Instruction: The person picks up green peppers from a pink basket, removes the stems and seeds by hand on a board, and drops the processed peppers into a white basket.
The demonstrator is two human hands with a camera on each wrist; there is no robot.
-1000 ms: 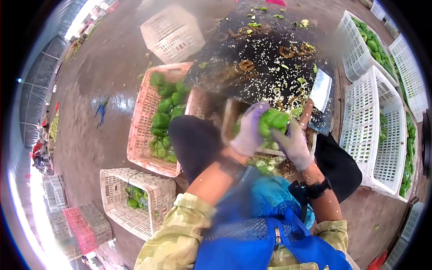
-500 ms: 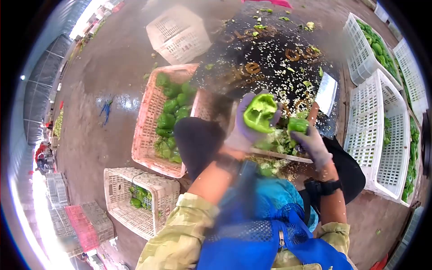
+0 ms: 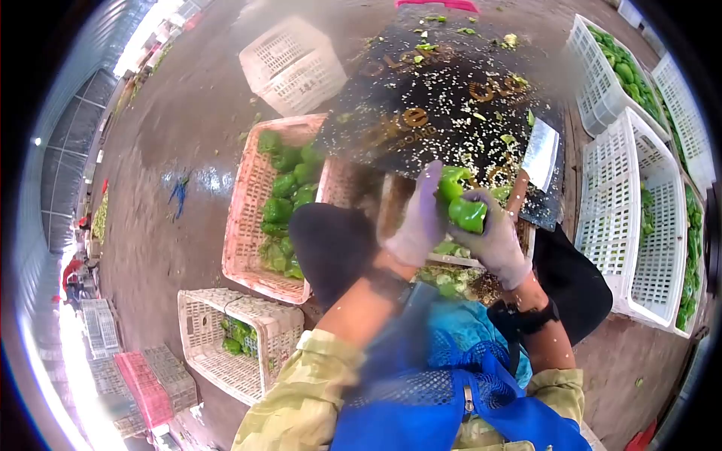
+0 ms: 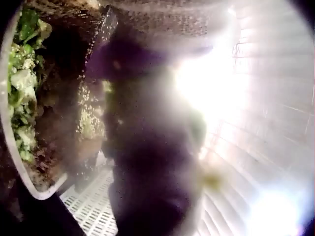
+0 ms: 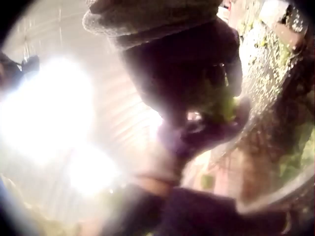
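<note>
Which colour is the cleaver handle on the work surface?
The cleaver handle is brown, showing best in the head view.

Bright green pepper [image 3: 468, 216] (camouflage-patterned sleeves [image 3: 289, 406])

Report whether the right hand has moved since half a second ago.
Yes: in the head view, the right hand has shifted left, toward the left hand, judged against the cleaver lying on the black board.
</note>
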